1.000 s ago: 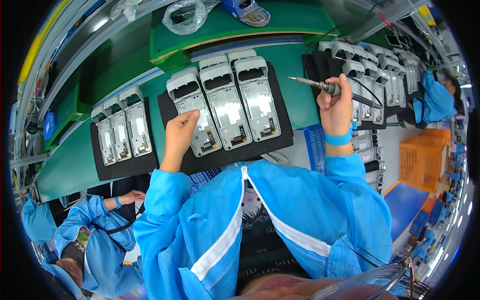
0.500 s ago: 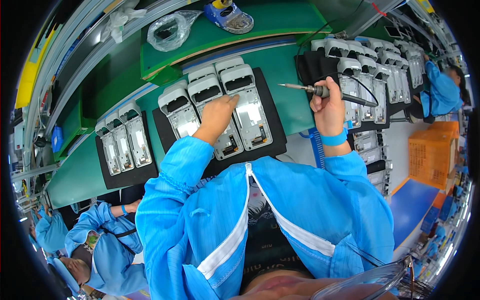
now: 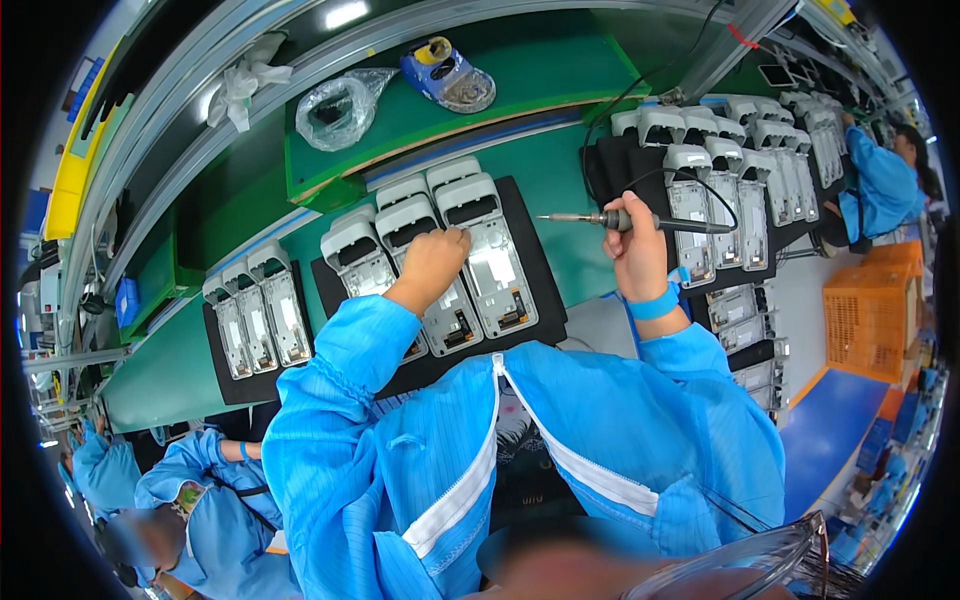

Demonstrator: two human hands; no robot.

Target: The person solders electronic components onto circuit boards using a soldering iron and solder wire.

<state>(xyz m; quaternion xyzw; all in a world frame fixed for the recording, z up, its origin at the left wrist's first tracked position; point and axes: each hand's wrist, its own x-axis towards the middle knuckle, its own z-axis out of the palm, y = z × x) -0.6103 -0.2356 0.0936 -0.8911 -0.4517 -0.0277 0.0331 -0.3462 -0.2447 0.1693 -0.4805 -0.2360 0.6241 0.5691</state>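
My left hand is closed, its fingers curled over the upper part of the middle grey device housing, near the edge of the right-hand housing. What its fingertips grip, if anything, is hidden. A third housing lies to the left; all three rest on a black mat, showing circuit parts inside. My right hand is wrapped round a soldering iron. The iron's thin metal tip points left, held to the right of the housings and apart from them.
More housings lie on a mat at left and in rows at right. A green shelf carries a blue iron stand and a clear plastic bag. The iron's black cable loops down. Co-workers sit on both sides.
The view has tilted, so the bench sits lower in the picture. My left fingers have curled in more at the housings. The soldering iron has shifted slightly left, still in my right hand.
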